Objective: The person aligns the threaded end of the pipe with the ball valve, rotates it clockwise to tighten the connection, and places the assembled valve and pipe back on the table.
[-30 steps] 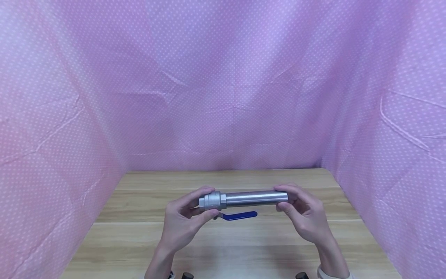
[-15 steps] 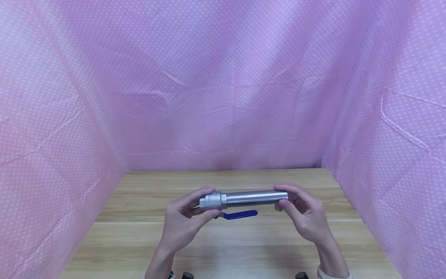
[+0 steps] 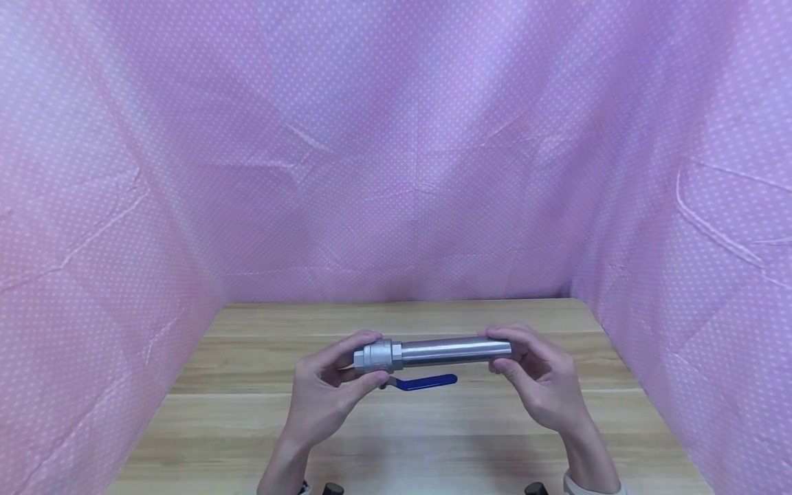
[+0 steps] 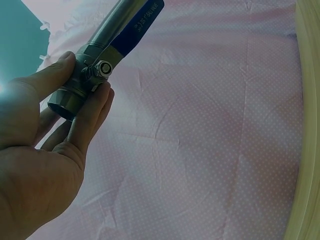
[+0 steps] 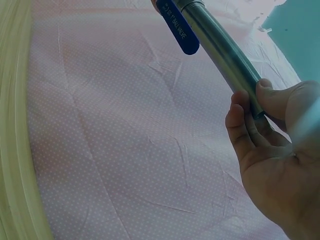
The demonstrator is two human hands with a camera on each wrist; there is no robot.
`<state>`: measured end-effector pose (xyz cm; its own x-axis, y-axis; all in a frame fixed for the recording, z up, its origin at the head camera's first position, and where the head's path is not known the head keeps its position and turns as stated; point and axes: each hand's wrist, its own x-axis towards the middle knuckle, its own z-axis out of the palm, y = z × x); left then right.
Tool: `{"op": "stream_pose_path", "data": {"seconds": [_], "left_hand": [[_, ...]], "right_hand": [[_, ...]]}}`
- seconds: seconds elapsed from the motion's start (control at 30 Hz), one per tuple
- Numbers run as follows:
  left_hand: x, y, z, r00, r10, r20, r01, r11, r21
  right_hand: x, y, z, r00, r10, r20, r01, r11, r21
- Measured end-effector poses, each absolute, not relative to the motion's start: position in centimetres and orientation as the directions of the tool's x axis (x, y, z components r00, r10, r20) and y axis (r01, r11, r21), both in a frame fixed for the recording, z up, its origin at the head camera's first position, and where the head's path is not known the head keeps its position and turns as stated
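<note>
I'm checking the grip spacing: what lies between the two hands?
In the head view, the bare steel pipe spans from the left hand on the valve body to the right hand, with the blue lever handle beneath it.

Wooden table [image 3: 247,405]; dotted, seemingly pink cloth [image 3: 396,172]

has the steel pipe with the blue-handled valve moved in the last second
No. The steel pipe sits at the same spot against the wooden table's back edge, held by the left hand and right hand.
</note>
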<state>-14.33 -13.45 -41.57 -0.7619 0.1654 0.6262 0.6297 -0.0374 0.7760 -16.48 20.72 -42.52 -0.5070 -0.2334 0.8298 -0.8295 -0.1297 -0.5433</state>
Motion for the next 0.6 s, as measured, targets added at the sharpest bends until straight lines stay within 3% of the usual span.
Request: {"op": "stream_pose_path", "data": {"seconds": [0.37, 0.6], "left_hand": [[-14.27, -13.41, -41.65, -0.758, 0.165, 0.631, 0.636, -0.028, 0.771], [-14.26, -13.37, -41.61, -0.754, 0.170, 0.635, 0.637, -0.046, 0.769]], "right_hand": [[-16.14, 20.73, -42.44, -0.562, -0.182, 0.807, -0.823, 0.026, -0.567], [-16.28, 20.77, -42.52, -0.546, -0.211, 0.811, -0.816, -0.084, -0.572]]}}
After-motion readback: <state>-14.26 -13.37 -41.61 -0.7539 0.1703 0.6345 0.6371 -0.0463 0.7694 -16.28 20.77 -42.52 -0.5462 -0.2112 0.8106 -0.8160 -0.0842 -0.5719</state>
